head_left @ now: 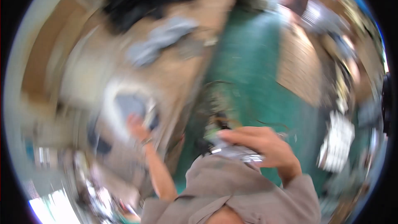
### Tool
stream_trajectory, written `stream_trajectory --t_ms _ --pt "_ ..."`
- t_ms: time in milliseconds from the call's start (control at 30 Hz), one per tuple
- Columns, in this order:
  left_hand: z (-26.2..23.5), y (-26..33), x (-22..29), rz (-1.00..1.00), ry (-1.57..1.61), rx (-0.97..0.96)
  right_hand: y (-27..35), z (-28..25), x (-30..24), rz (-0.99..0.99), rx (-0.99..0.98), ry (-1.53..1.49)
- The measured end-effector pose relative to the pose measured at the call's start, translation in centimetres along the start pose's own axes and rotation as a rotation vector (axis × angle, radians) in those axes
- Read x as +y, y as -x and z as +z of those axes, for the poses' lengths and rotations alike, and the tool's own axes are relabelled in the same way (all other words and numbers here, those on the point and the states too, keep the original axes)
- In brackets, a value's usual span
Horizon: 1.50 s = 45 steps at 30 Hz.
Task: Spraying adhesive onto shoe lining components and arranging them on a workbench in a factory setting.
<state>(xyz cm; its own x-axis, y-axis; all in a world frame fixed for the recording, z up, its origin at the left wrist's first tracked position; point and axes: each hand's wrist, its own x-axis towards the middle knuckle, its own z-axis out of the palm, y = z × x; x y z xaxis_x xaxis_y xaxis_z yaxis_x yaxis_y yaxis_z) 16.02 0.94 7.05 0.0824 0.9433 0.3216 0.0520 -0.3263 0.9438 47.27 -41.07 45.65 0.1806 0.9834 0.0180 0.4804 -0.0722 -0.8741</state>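
Motion smears much of the picture. On the left, my left hand (137, 129) reaches over the wooden tabletop (174, 83), at the near side of a round white-rimmed thing (111, 93) with a grey middle. Its fingers are too blurred to show whether they hold anything. In front of my body, my right hand (265, 145) is closed over a shiny silvery thing (238, 152), whose kind I cannot make out. A small green patch shows by the fingertips.
Farther along the tabletop lie a crumpled grey cloth (161, 41) and a heap of black material (153, 0). Right of the green floor (248, 62) are a brown board (300, 66) and a white bundle (336, 143). Another person (296, 0) is blurred at the far right.
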Motion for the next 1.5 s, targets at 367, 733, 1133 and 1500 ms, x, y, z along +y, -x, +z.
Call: stream_trajectory --t_ms 367,733,1133,1500 --pt "-17.2 32.0 -2.3 -0.830 -0.763 -0.405 -8.9 7.3 -7.0 0.012 -0.022 0.214" --pt "-24.0 48.6 -7.1 -1.767 0.124 0.346 -11.8 11.1 -13.9 -0.057 -0.245 0.478" --pt "-22.9 40.8 -10.1 -1.495 0.026 0.167 -11.4 16.6 -17.7 -0.065 -0.072 0.493" --pt "-25.4 43.0 -10.7 -1.525 -0.029 0.063 -9.0 22.4 -21.8 -0.213 -0.091 0.588"
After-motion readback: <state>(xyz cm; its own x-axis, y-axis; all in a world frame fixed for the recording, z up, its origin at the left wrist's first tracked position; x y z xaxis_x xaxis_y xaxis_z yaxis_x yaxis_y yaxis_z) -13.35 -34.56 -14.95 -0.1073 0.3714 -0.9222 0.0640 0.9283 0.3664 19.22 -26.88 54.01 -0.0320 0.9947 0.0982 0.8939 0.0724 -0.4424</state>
